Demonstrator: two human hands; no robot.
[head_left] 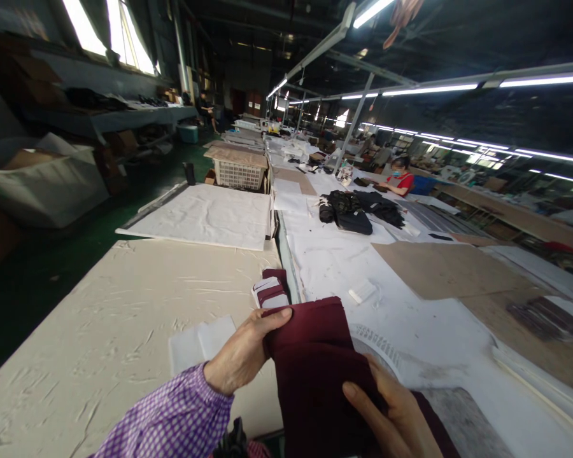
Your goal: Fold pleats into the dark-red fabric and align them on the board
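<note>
I hold a stack of dark maroon fabric pieces (315, 362) in front of me. My left hand (243, 353), in a purple checked sleeve, grips the stack's left upper edge with thumb on top. My right hand (394, 413) clasps the lower right of the stack, its thumb lying across the cloth. Just beyond lies a small bundle of maroon and white pieces (270, 292) on the table.
A long cutting table covered in cream paper (124, 318) runs ahead. White paper sheets (200, 340), brown cardboard (439, 267), a black garment pile (358, 213) and a plastic basket (239, 173) lie further on. A person in red (401, 181) works at the far right.
</note>
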